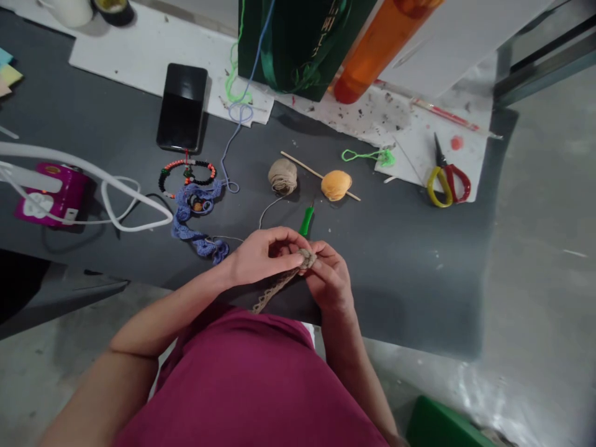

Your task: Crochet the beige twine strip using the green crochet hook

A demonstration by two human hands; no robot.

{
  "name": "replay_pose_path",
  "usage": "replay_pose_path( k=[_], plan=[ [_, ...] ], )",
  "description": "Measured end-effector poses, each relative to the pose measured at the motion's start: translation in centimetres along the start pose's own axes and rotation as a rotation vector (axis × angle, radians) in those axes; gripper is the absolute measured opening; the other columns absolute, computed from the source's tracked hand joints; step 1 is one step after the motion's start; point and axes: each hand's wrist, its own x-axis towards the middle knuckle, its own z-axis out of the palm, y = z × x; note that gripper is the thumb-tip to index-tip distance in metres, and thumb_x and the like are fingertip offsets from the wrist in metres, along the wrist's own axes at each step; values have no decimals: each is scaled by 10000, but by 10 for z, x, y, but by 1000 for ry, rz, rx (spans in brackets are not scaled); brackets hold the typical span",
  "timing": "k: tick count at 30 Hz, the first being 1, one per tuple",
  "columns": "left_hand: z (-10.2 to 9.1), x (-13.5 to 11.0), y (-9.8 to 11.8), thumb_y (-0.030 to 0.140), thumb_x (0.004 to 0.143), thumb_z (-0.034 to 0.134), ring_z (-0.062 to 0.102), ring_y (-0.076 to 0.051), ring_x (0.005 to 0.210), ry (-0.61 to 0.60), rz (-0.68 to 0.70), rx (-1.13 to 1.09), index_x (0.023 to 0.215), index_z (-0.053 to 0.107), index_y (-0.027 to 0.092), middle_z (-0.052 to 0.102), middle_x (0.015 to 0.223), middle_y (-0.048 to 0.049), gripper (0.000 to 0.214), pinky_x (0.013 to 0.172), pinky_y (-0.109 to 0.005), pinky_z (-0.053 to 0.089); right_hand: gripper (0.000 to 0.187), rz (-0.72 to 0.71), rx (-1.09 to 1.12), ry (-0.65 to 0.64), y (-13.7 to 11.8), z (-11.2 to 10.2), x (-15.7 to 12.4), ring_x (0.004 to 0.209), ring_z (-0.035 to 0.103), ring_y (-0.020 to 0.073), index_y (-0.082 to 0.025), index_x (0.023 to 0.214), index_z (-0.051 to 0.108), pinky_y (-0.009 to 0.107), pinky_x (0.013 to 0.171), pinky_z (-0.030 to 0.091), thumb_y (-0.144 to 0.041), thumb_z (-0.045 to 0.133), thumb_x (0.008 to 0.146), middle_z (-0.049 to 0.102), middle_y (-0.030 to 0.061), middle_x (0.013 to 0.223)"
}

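Note:
My left hand (pixel 265 256) and my right hand (pixel 328 278) meet at the near edge of the dark table, both pinched on a beige crocheted strip (pixel 279 287) that trails down toward my lap. A green-handled crochet hook (pixel 306 220) sticks up from between my fingers; which hand holds it is unclear. A thin strand runs from the strip to a beige yarn ball (pixel 282 176) farther back. Beside that ball lies an orange yarn ball (pixel 336 184) with a wooden stick (pixel 298 162) across the two.
A blue crocheted strip (pixel 195 214), a beaded ring (pixel 187 175) and a black phone (pixel 182 106) lie to the left. Scissors (pixel 447 177) rest on white paper at right. A green bag (pixel 298 43), an orange bottle (pixel 377 46) and a pink device (pixel 51 192) with white cable stand around.

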Motion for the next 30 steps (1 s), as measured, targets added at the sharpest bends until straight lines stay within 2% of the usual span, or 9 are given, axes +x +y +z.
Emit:
replay_pose_path(
  k=[4, 8, 11, 14, 16, 20, 26, 30],
  plan=[
    [1, -1, 7, 144, 720, 692, 524, -93, 644, 23, 30, 86, 820, 625, 167, 595, 706, 42, 122, 626, -240, 444, 386, 12, 1, -39, -2, 0, 0, 587, 576, 126, -232, 748, 646, 262, 582, 522, -492, 902, 621, 628, -31, 676],
    [5, -1, 8, 133, 706, 696, 476, -83, 611, 72, 15, 68, 744, 574, 183, 536, 653, 67, 137, 596, -234, 416, 380, 41, 21, -43, -2, -1, 0, 574, 574, 117, -227, 761, 654, 244, 564, 502, -474, 905, 620, 638, -35, 674],
    [2, 1, 8, 174, 724, 736, 520, -90, 625, 7, -62, -54, 798, 623, 172, 570, 665, 56, 135, 624, -246, 442, 377, 113, 84, -59, -1, -4, 1, 482, 507, 107, -230, 748, 636, 239, 492, 458, -480, 890, 624, 602, -54, 588],
    [-4, 5, 8, 208, 793, 720, 618, -108, 721, -109, -134, -189, 942, 700, 147, 695, 811, -8, 163, 719, -273, 495, 375, 165, 173, -100, 1, -6, 4, 414, 435, 92, -229, 727, 624, 226, 440, 417, -474, 889, 623, 555, -75, 517],
    [-6, 7, 8, 182, 799, 715, 635, -106, 737, -100, -130, -201, 956, 712, 140, 716, 833, -15, 163, 740, -271, 503, 380, 174, 209, -109, 1, -6, 5, 402, 421, 82, -227, 729, 634, 214, 429, 406, -464, 904, 606, 552, -82, 508],
    [-5, 7, 9, 140, 781, 700, 598, -89, 679, -56, -99, -87, 891, 699, 134, 671, 726, 20, 110, 688, -241, 487, 382, 201, 235, -90, -2, -3, 5, 412, 447, 77, -229, 718, 646, 200, 449, 420, -451, 928, 587, 560, -82, 498],
    [3, 2, 12, 106, 748, 661, 540, -76, 623, 69, 2, 40, 848, 648, 148, 611, 670, 51, 109, 605, -214, 445, 336, 216, 228, -63, -6, -1, 3, 451, 488, 99, -245, 750, 675, 227, 486, 458, -417, 926, 607, 584, -66, 523],
    [3, 4, 12, 175, 798, 660, 594, -94, 680, 6, -28, -58, 934, 670, 141, 648, 735, 24, 140, 673, -243, 480, 361, 230, 257, -57, -3, -4, 5, 416, 433, 75, -227, 747, 684, 214, 441, 415, -424, 929, 570, 578, -70, 521]
  ],
)
